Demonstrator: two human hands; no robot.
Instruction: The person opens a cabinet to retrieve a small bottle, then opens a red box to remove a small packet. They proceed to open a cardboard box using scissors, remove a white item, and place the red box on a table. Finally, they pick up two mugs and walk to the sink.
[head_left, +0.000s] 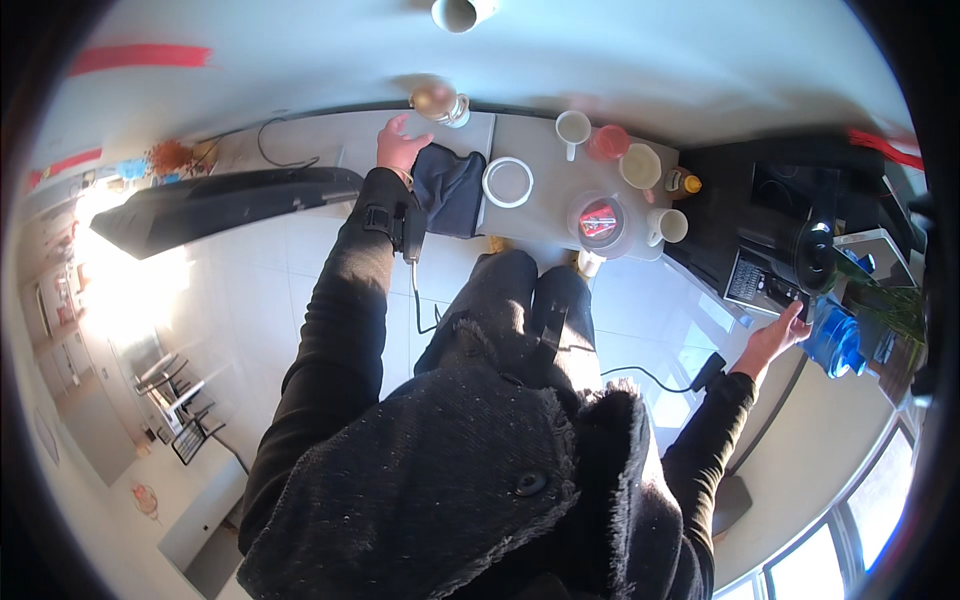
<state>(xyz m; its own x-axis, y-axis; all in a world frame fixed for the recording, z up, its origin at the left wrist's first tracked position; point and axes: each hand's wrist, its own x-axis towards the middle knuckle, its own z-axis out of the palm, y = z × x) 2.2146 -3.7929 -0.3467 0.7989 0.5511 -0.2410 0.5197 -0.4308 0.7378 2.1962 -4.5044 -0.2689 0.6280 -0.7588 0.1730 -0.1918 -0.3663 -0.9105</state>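
Note:
My left hand (401, 146) is over the grey counter (551, 176), its fingers apart and nothing in them. Just right of its wrist a dark folded cloth (450, 191) hangs over the counter's front edge. A jar-like container (442, 103) stands against the wall beyond the fingers. Far to the right, my right hand (776, 337) is closed around the dark handle of what looks like a black pan (814, 255). The pan is in front of the dark worktop, and its inside is hard to make out. A blue translucent water bottle (834, 337) lies close beside that hand.
On the counter are a round white lid (508, 182), a white mug (573, 129), a red cup (609, 142), a cream cup (640, 166), another mug (667, 225) and a clear container (600, 219). A yellow-capped bottle (682, 182) stands near the cooktop (784, 187). A black screen (225, 206) juts out left.

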